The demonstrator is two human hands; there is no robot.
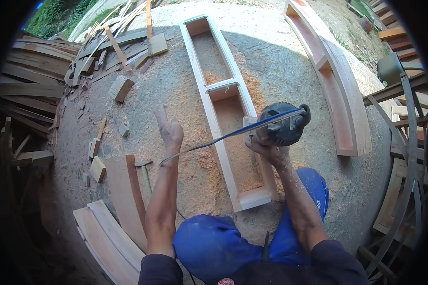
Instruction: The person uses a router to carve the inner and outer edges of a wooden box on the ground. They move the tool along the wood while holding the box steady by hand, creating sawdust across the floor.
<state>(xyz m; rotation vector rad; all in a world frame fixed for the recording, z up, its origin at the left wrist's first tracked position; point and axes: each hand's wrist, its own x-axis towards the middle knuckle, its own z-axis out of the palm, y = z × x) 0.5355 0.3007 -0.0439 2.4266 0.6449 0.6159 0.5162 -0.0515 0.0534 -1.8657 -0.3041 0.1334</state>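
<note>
My right hand (pixel 271 152) grips the black tool (pixel 283 124) at the right side of the long wood frame (pixel 218 137) on the ground (pixel 185 180). My left hand (pixel 170 130) has its fingers apart and holds nothing. The cord (pixel 209 144) runs from the tool to my left wrist (pixel 173 151). A hammer (pixel 146 180) lies near my left arm (pixel 160 204)
</note>
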